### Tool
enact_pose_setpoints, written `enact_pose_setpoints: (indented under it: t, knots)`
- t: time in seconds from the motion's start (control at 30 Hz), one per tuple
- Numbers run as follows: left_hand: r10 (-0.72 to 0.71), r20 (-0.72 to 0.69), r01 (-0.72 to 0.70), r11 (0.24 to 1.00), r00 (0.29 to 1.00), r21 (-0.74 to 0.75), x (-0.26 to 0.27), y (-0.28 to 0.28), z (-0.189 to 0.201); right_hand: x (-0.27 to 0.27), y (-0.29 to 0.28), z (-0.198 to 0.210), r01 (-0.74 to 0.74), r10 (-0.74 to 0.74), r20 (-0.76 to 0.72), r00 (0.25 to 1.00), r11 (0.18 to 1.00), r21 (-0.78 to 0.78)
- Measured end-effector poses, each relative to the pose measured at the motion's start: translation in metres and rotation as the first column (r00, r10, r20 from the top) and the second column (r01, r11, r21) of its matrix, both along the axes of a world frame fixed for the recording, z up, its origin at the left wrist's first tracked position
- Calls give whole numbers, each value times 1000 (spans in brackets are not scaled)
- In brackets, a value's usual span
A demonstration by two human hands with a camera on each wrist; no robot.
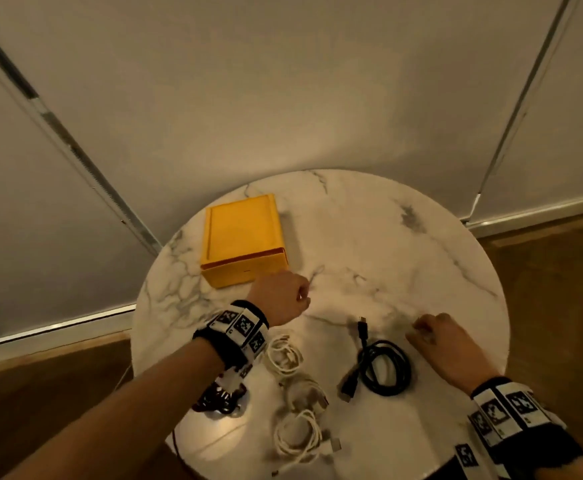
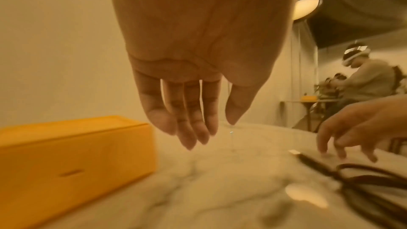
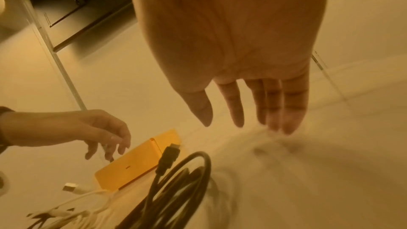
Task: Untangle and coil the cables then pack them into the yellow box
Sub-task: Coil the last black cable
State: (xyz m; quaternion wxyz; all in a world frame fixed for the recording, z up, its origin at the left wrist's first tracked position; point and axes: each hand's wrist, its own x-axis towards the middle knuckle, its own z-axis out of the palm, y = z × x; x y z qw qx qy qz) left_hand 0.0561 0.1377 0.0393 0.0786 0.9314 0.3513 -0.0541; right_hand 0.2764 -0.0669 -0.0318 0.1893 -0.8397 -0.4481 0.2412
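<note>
— Where things lie, taking the closed yellow cardboard box (image 1: pixel 243 239) on the round white marble table (image 1: pixel 404 244) as the landmark?

— Coiled black cable (image 1: pixel 383 367) to the near right of the box, well apart from it, one plug end pointing back toward it. Loose white cable coils (image 1: pixel 293 393) nearer than the box, just beside the black one. None packed yet; box lid still on.

— And the hands?

— Left hand (image 1: pixel 281 298) just at the near right corner of the box, above the table, fingers (image 2: pixel 187 124) hanging relaxed and a little apart, holding nothing. Right hand (image 1: pixel 445 344) just beyond the right side of the black coil, fingers (image 3: pixel 273 109) loose and spread, nothing in them either; fingertips look to be close to the tabletop.

— How likely to handle?

— Light, limp, springy. Probably keen to unwind once lifted, white coils most of all. Black one stiffer, likelier to keep its loop. Best pinched across the whole bundle of loops, not by a plug. Box light as well; likely needs steadying while the lid comes off.
</note>
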Motion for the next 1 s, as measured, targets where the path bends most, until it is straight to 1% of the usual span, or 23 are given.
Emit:
enact_pose_setpoints:
  t: [0.07, 0.13, 0.17, 0.23, 0.27, 0.3, 0.33, 0.4, 0.5, 0.6, 0.7, 0.77, 0.8, 0.87, 0.9, 0.97, 1.0]
  knots:
    - [74, -17, -73, 997, 997, 35, -18, 34, 8, 2, 13, 3, -95, 110, 129, 986, 989, -113]
    - [202, -30, -199, 976, 979, 85, -39, 72, 10, 0, 25, 6, -153, 209, 240, 948, 960, -233]
    - [281, -50, -276, 957, 958, 95, -51, 89, 5, -1, 28, 5, -171, 247, 270, 931, 946, -274]
    - [400, -116, -399, 916, 909, 37, -76, 110, -7, -5, 37, 7, -192, 291, 292, 911, 926, -324]
    - [415, -138, -421, 907, 899, -20, -84, 115, -18, -8, 38, 8, -196, 299, 289, 910, 921, -337]
    - [418, -129, -430, 900, 899, -74, -86, 116, -28, -8, 40, 9, -204, 308, 288, 907, 918, -339]
    - [421, -93, -430, 895, 902, -116, -88, 114, -37, -10, 41, 11, -208, 315, 284, 906, 914, -348]
    - [408, -3, -403, 903, 913, -148, -83, 107, -46, -11, 41, 13, -206, 305, 280, 910, 920, -332]
    - [354, 22, -344, 920, 935, -190, -69, 96, -48, -10, 40, 12, -190, 294, 285, 912, 921, -341]
    - [288, 65, -261, 928, 956, -265, -47, 83, -41, -14, 46, 16, -236, 346, 304, 888, 908, -345]
    - [205, 74, -172, 934, 976, -312, -23, 63, -42, -15, 47, 24, -262, 353, 254, 900, 907, -331]
    - [156, 76, -124, 938, 985, -322, -11, 50, -47, -15, 46, 30, -273, 337, 214, 917, 921, -279]
    - [137, 87, -101, 939, 987, -330, -6, 46, -51, -15, 48, 33, -247, 292, 191, 937, 941, -230]
    - [123, 98, -88, 948, 988, -306, 0, 40, -49, -18, 53, 35, -193, 200, 178, 964, 980, -56]
    - [123, 88, -93, 953, 988, -288, 1, 36, -44, -23, 56, 39, -204, 194, 182, 964, 978, 39]
    - [126, 89, -97, 956, 988, -278, 0, 36, -35, -40, 68, 44, -286, 254, 174, 951, 939, 190]
    - [125, 76, -102, 964, 989, -245, -1, 38, -31, -49, 77, 45, -335, 302, 168, 939, 915, 227]
